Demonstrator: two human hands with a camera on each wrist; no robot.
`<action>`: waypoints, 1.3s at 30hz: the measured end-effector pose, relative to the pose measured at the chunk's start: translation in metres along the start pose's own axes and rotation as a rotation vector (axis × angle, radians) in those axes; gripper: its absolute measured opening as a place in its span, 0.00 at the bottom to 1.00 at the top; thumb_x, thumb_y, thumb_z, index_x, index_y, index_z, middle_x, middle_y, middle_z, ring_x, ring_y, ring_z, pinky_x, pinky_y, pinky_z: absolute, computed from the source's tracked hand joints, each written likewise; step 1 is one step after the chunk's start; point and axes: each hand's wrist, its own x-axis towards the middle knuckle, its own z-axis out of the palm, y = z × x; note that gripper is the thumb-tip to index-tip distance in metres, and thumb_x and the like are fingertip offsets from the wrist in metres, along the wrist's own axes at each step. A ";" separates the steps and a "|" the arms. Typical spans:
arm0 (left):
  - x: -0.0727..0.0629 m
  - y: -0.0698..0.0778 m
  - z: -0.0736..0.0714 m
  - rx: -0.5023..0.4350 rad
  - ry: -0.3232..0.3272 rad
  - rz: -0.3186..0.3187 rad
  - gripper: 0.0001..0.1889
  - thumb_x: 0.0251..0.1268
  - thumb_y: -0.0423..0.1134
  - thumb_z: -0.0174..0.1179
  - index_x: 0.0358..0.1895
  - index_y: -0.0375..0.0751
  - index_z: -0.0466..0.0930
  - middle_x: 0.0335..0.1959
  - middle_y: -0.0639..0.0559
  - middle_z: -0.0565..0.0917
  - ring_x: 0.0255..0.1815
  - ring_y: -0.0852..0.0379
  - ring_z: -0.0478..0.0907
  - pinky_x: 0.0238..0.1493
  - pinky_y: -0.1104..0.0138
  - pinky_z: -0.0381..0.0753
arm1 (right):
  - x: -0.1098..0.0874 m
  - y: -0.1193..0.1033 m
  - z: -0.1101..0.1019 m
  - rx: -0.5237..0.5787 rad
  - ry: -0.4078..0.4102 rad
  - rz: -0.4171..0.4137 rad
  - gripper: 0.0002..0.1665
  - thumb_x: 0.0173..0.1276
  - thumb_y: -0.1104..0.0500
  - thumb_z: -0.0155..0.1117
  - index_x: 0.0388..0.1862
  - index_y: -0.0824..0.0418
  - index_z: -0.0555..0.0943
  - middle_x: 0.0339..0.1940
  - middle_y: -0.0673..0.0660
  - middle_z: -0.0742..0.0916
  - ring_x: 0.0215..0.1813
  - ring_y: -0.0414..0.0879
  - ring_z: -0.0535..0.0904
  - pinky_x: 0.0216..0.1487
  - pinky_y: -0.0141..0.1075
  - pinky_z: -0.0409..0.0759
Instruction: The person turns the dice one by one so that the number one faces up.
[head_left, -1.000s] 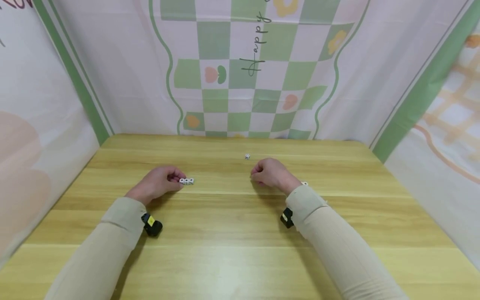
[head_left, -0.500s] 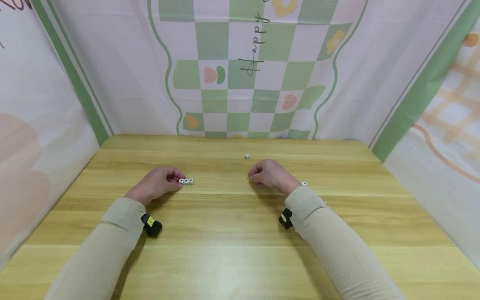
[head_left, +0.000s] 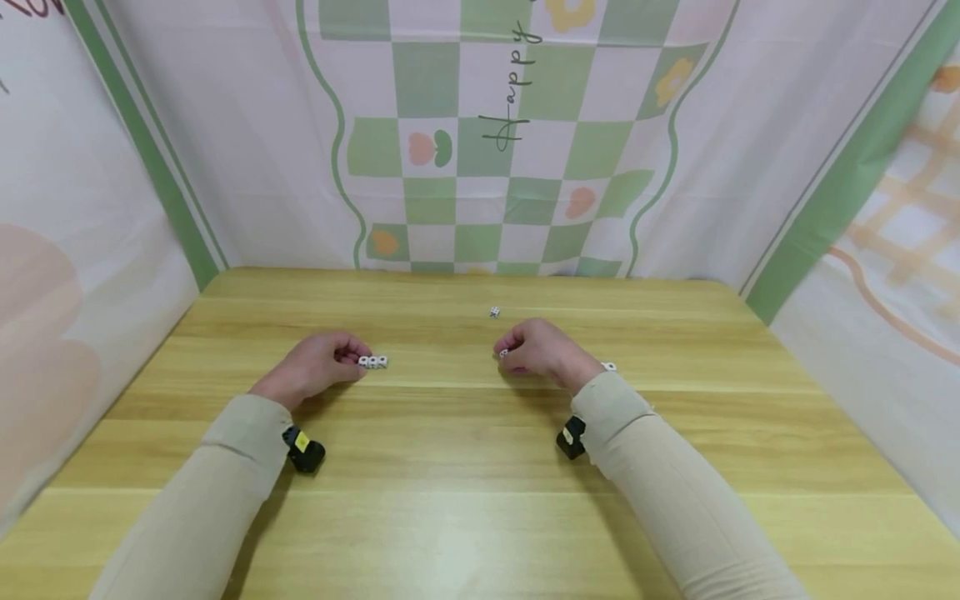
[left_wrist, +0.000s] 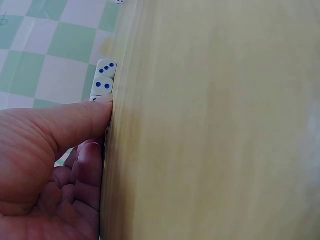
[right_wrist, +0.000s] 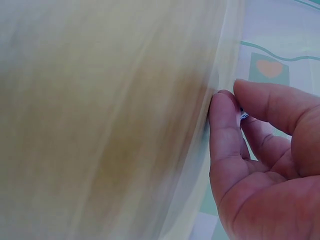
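Three white dice [head_left: 373, 362] stand in a row on the wooden table. My left hand [head_left: 318, 362] is at the row's left end, with thumb and finger pinching the end die. In the left wrist view, blue pips show on the two outer dice [left_wrist: 103, 85], and the thumb [left_wrist: 85, 122] mostly covers the third. To the right, my right hand [head_left: 542, 348] holds a single die [head_left: 503, 353] between thumb and fingers, low over the table. Only a sliver of that die [right_wrist: 244, 115] shows in the right wrist view, the fingers hiding the rest.
A loose die [head_left: 494, 312] lies farther back, just beyond the right hand. Another white die [head_left: 610, 367] shows partly behind the right wrist. The wooden table [head_left: 450, 467] ends at a checkered cloth backdrop [head_left: 480, 196].
The right hand has shifted slightly left and turned, so the die between its fingers now shows. The left hand and the row of dice have stayed in place.
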 end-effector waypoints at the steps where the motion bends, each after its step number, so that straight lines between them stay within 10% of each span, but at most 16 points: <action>1: 0.000 0.000 0.000 -0.001 0.000 0.000 0.11 0.73 0.35 0.64 0.54 0.40 0.83 0.46 0.46 0.81 0.45 0.50 0.74 0.47 0.61 0.74 | 0.000 0.000 0.000 0.001 -0.002 -0.004 0.15 0.68 0.69 0.66 0.53 0.69 0.85 0.48 0.59 0.88 0.43 0.43 0.81 0.47 0.34 0.83; 39: 0.000 0.002 0.001 0.012 0.009 -0.003 0.11 0.73 0.35 0.64 0.55 0.40 0.83 0.47 0.46 0.81 0.46 0.51 0.74 0.48 0.61 0.75 | -0.002 0.003 -0.001 0.001 -0.001 -0.005 0.12 0.72 0.61 0.68 0.50 0.67 0.84 0.47 0.58 0.88 0.43 0.43 0.83 0.49 0.35 0.83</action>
